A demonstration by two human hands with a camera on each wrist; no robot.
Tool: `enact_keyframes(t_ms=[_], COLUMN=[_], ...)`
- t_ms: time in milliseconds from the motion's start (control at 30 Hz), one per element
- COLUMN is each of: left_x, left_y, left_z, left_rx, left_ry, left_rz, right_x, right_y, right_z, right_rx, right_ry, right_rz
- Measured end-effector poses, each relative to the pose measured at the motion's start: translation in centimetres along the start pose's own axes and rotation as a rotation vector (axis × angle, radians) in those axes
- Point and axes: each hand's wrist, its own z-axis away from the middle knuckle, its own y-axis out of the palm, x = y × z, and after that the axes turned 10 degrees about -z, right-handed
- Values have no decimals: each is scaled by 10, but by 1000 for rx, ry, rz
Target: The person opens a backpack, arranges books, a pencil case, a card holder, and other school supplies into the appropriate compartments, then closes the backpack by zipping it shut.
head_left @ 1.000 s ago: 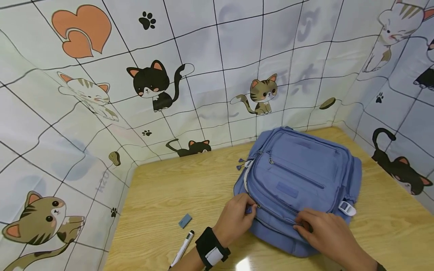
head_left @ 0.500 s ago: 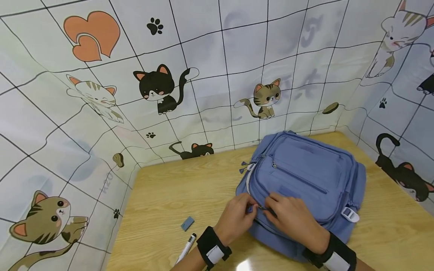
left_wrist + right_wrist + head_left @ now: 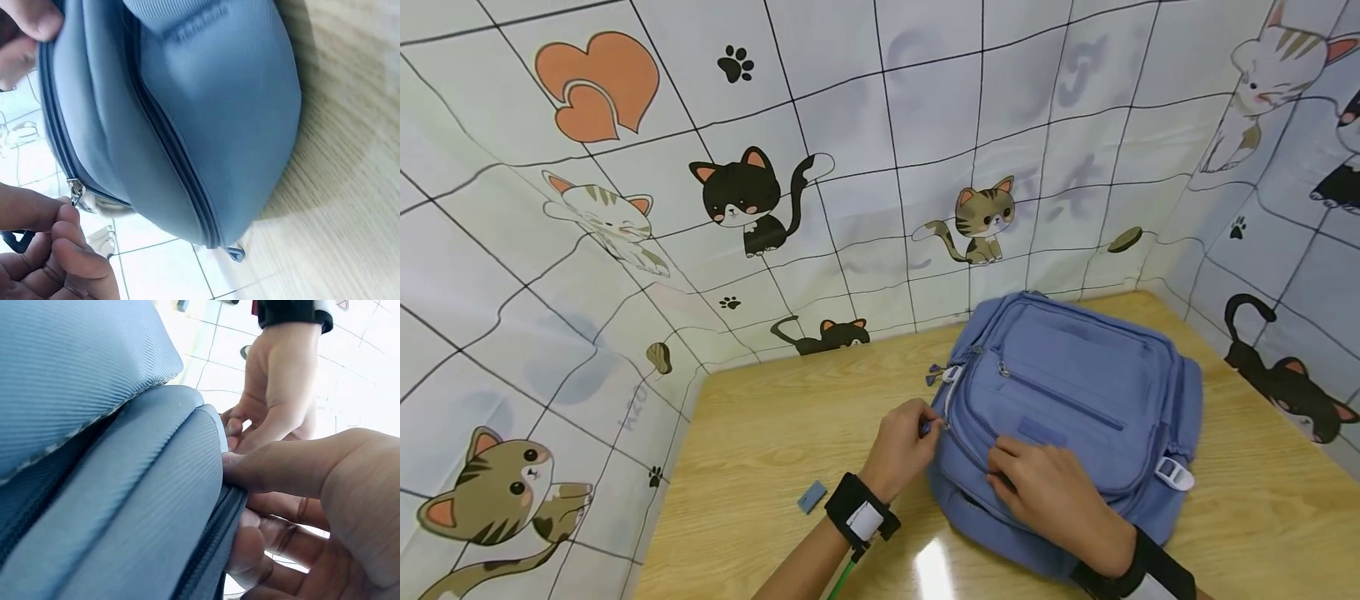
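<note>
l hand [image 3: 901, 446] fingers pinch zip pull [image 3: 76, 190] | r hand [image 3: 1047, 492] fingers grip backpack [image 3: 1075, 400] seam

We cannot see the zipper pull under our left hand [image 3: 901, 446], whose fingers cover it. Our right hand [image 3: 1051, 493] hides part of the backpack [image 3: 1078, 392]; a green object [image 3: 842, 577] is cut off at the bottom edge.

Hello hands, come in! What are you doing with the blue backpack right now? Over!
Left hand pinching the zipper pull. Right hand gripping the blue backpack by the zipper seam. Backpack flat on the wooden table. Nothing blocking.
</note>
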Motion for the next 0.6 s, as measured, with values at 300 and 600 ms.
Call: enact_keyframes(t_ms=[300, 600], left_x=[13, 19], left_y=[11, 23], left_z=[-19, -39], left_rx=[15, 60], left_ry=[-19, -45], left_rz=[7, -22], right_x=[0, 1], right_y=[-2, -5], right_z=[7, 11], right_rx=[18, 11], right_ry=[0, -22], right_rz=[-9, -6])
